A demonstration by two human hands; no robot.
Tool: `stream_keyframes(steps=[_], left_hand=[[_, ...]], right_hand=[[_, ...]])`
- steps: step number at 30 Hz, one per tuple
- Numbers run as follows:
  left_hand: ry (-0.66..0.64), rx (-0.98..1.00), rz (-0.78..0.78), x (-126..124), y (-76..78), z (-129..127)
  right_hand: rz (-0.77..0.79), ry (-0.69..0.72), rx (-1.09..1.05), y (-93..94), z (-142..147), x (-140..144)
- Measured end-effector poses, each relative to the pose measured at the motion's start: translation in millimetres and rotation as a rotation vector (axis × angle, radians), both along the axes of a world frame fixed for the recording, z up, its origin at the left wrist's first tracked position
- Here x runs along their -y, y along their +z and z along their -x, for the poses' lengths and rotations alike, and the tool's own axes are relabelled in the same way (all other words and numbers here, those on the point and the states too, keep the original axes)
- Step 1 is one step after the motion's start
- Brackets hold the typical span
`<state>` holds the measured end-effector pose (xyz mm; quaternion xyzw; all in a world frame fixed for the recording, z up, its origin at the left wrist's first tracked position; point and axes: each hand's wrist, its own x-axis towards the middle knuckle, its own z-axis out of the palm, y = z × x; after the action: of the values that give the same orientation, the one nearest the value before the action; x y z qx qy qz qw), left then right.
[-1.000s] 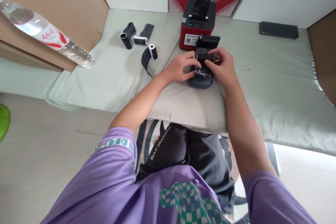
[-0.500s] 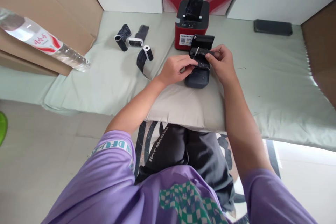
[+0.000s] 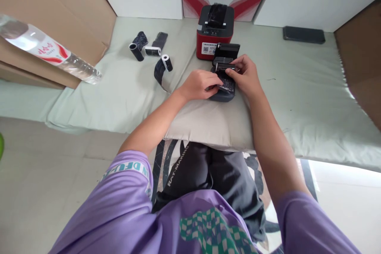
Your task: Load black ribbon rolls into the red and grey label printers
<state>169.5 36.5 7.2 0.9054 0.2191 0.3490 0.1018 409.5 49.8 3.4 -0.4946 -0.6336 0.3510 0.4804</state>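
A small black portable printer [image 3: 223, 96] lies on the padded surface in front of me, its lid [image 3: 227, 50] flipped up at the far side. Over its opening, my right hand [image 3: 246, 74] pinches a dark paper roll [image 3: 225, 67] by its right end. From the roll a dark printed paper strip [image 3: 228, 84] hangs toward me across the printer's body. My left hand [image 3: 199, 84] has its fingers closed at the strip's left edge, with the thumb partly hidden. Right behind stands a larger red and black printer [image 3: 214, 27] with a dark strip coming out of its top.
Several small paper rolls [image 3: 167, 63] with dark strips lie to the left on the pale green cushion [image 3: 125, 103]. A water bottle [image 3: 50, 49] leans by a cardboard box [image 3: 74, 4] at far left. A black phone-like slab [image 3: 303, 35] lies at the back right.
The roll has turned and come lower toward the printer's opening, with its strip now spread over the printer's near part. Both hands stay close to the printer. The view has shifted slightly.
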Motion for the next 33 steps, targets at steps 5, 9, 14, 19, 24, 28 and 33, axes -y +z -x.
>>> stream_keyframes(steps=[5, 9, 14, 19, 24, 28, 33], left_hand=[[0.031, -0.013, 0.092, 0, 2.5, 5], [0.084, 0.021, 0.102, -6, -0.6, 7], [0.151, 0.017, 0.099, -16, 1.6, 8], [0.144, -0.039, 0.145, -18, 3.0, 9], [0.109, -0.069, 0.18, -19, 0.7, 9], [0.119, -0.098, 0.205, -21, -1.5, 9], [0.097, -0.137, 0.229, -20, -7.7, 5]], right_hand=[[0.007, 0.009, 0.039, -2.1, -4, -3], [-0.002, 0.031, 0.07, 2.0, -4, 0], [-0.078, 0.076, 0.186, 4.6, -4, 3], [-0.156, 0.035, 0.271, 3.2, -6, 0], [-0.15, -0.041, 0.328, 3.7, -3, 2], [-0.159, -0.196, 0.237, -3.1, 0, 0], [-0.057, -0.192, 0.041, -15.6, -6, -12]])
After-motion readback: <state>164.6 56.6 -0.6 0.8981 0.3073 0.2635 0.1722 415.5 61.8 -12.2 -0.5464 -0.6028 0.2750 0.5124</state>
